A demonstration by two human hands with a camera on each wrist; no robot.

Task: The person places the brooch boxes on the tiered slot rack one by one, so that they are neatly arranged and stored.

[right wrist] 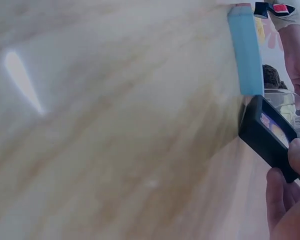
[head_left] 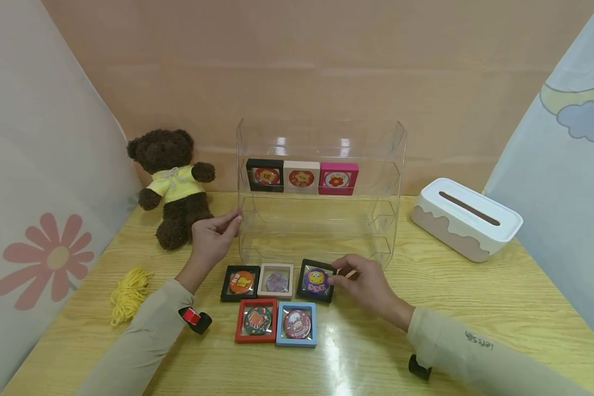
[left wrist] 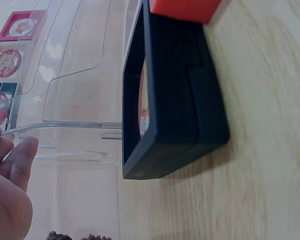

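Note:
My left hand pinches the left side edge of a clear acrylic tiered display stand. Between thumb and fingers of my right hand is the right edge of a black square frame holding a purple and yellow badge; it tilts in the right wrist view. To its left lie a black frame with an orange badge and a pale pink frame. A red frame and a light blue frame lie nearer me. Black, cream and pink frames stand on an upper tier.
A brown teddy bear in a yellow shirt leans at the back left, with a bundle of yellow yarn in front of it. A white and brown tissue box stands at the right. Fabric backdrops enclose the wooden table.

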